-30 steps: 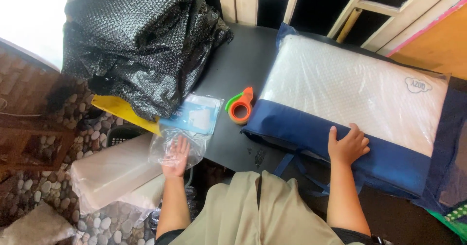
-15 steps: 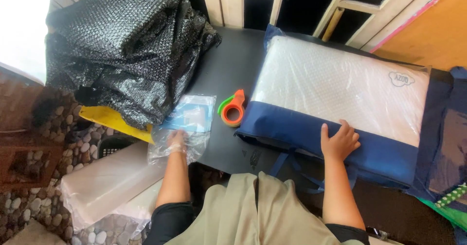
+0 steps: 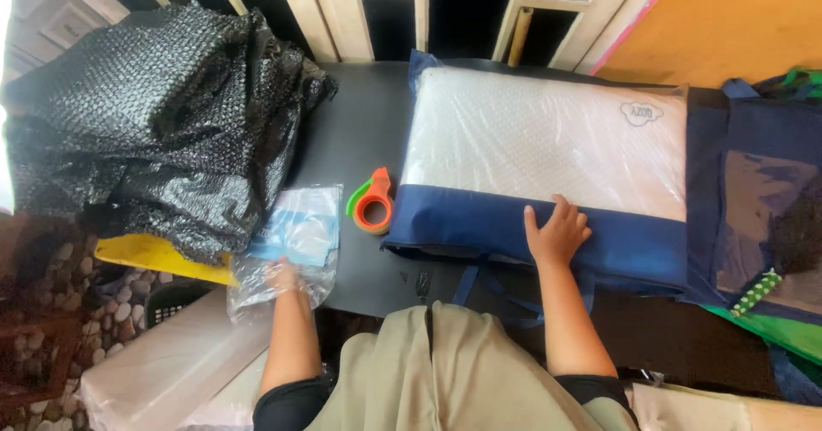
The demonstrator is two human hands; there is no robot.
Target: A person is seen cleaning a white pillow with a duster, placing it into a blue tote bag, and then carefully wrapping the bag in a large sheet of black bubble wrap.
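My right hand [image 3: 556, 230] lies flat, fingers spread, on the blue band of a navy zip bag [image 3: 479, 221] that holds a white pillow [image 3: 548, 136] under clear plastic. My left hand [image 3: 281, 275] reaches into a clear plastic bag [image 3: 291, 251] at the near left edge of the black table [image 3: 351, 140]; the bag holds a light blue folded item [image 3: 301, 224]. The plastic covers my fingers, so the grip is unclear. An orange and green tape dispenser [image 3: 372, 204] stands between the two hands.
A big heap of black bubble wrap [image 3: 163, 131] fills the table's left end, with a yellow sheet [image 3: 154, 255] under it. More navy bags [image 3: 753, 200] lie to the right. A white wrapped pillow [image 3: 163, 371] sits low on the left, over pebbled floor.
The view has shifted so the table sits lower and closer. My left hand has pushed up into the clear plastic bag. My right hand stays on the blue band.
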